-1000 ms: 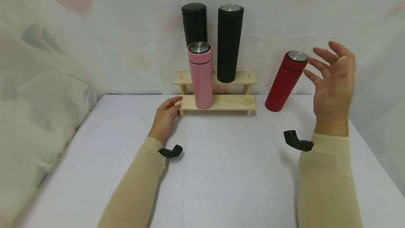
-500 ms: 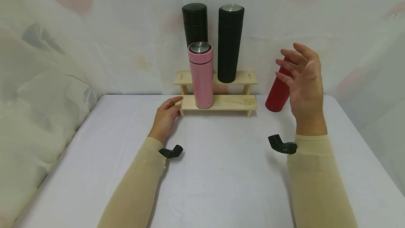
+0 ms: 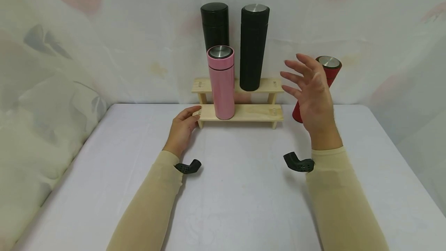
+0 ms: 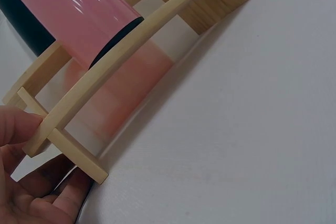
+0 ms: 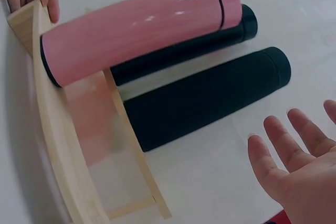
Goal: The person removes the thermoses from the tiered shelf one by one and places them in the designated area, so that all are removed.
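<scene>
At the left end of a two-step wooden stand [image 3: 256,113], my left hand [image 3: 181,129] pinches the lower shelf. The left wrist view shows the thumb [image 4: 18,126] against the plank's end and the other fingers below it. A pink vacuum flask [image 3: 222,88] stands on the lower step. Behind it, the upper step bears a black flask with a black lid [image 3: 215,26], partly hidden, and a black flask with a steel lid [image 3: 253,49]. My right hand [image 3: 313,96] is raised with nothing in it, fingers spread, right of the stand. It partly covers a red flask [image 3: 331,72].
The red flask stands on the white-covered table [image 3: 240,189], beyond the stand's right end. Pale patterned cloth [image 3: 156,42] hangs close behind the stand, and more cloth [image 3: 42,127] borders the left side. Each wrist wears a black camera mount [image 3: 299,162].
My right hand has moved left from beside the red flask's lid, across the front of that flask, toward the stand. The left hand, stand and flasks stay in place.
</scene>
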A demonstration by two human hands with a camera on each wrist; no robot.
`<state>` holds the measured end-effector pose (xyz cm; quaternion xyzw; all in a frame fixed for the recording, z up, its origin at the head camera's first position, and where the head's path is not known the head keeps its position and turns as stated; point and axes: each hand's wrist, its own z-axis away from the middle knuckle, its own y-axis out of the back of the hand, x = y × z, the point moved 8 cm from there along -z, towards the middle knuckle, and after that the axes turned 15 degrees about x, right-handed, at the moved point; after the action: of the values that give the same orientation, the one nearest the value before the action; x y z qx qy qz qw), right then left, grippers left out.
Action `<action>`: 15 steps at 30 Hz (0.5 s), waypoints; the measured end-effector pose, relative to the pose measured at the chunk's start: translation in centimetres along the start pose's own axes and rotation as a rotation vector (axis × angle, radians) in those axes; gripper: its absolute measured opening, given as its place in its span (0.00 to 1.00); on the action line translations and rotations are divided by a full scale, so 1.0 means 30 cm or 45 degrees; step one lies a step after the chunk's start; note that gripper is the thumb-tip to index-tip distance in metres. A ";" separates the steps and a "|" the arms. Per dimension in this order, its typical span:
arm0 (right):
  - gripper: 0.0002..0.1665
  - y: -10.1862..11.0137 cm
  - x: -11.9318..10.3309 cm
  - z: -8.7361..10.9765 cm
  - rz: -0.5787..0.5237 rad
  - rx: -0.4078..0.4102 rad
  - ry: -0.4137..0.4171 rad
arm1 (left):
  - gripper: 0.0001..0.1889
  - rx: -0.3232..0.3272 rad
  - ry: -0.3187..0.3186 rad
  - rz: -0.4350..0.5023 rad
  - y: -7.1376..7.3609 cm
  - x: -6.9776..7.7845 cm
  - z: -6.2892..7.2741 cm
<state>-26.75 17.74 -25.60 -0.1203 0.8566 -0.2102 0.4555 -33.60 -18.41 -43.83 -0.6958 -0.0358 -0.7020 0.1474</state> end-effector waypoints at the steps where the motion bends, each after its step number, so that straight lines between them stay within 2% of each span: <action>1: 0.42 -0.003 0.008 0.001 -0.017 -0.004 -0.011 | 0.22 0.000 -0.001 -0.004 0.000 -0.001 -0.001; 6: 0.45 -0.031 0.047 0.014 -0.041 -0.040 -0.054 | 0.22 0.006 -0.006 -0.020 0.002 -0.002 -0.003; 15: 0.50 -0.117 0.104 0.055 0.050 -0.145 -0.121 | 0.22 0.013 -0.006 -0.025 0.007 0.018 0.012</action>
<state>-27.06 12.99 -27.05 -0.1391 0.8467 -0.1462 0.4922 -33.19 -18.60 -43.30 -0.6963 -0.0464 -0.7017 0.1439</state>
